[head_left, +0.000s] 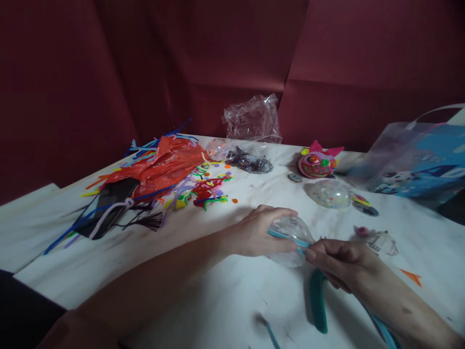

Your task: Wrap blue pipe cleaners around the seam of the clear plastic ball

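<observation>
A clear plastic ball (290,259) with a light blue strip (285,236) across its middle is on the table. My left hand (256,231) is wrapped round the ball's left side, thumb and fingers gripping it. Close by on the right, my right hand (336,261) pinches the strip's end against the ball. A teal curved piece (317,300) lies below my right hand; light blue strip also shows beneath the right forearm. Near the front edge lies a thin blue tool (269,332) with a dark tip.
Red plastic (170,162), pipe cleaners and a black phone-like slab (109,206) cover the back left. Behind are a crumpled clear bag (252,121), a decorated pink ball (317,164), and another clear ball (331,194). A printed bag (417,160) stands right; an orange scrap (412,277) lies nearer.
</observation>
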Motion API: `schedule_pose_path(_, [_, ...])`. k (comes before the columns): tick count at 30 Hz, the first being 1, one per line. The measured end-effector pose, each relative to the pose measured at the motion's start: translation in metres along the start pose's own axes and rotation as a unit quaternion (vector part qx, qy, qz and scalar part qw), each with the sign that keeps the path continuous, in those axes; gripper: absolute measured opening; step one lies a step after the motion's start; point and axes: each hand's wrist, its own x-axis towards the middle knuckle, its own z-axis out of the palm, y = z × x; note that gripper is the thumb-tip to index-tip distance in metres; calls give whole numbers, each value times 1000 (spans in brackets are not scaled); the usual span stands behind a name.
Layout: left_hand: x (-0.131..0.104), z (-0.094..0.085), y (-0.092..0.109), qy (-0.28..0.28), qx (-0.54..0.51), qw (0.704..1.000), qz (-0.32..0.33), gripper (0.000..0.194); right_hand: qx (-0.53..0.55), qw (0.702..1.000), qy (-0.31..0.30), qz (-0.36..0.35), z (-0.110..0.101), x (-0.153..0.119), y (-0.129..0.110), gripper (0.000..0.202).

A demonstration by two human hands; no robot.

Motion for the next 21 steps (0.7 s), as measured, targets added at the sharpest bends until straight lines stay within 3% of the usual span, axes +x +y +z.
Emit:
schedule_pose_path(5, [-2,-1,0,-5,-18,999,-31,86,-23,999,-33,-11,9,-10,11,82])
schedule_pose_path(11, [-1,-4,-3,-10,-18,1000,-19,80,-133,989,-8,-67,41,-21,26,51])
schedule_pose_path(14, [-2,-5,-4,-26,-10,999,-17,88,-193,976,-7,-105,41,-27,20,40])
schedule_pose_path(16, [-2,-5,-5,-22,-9,1000,-17,93,-212,970,16,-120,27,-32,17,39])
schedule_pose_path(18, [-3,-4,-8,-3,-17,1000,-23,92,-238,961,65,-127,-1,-39,23,40])
schedule_pose_path(19, [-2,-3,-10,10,-26,999,-28,92,-270,947,97,-144,-19,-42,29,47])
schedule_pose_path(21, [-1,-2,-14,34,-52,997,-45,91,-373,898,217,-88,-59,-46,51,52])
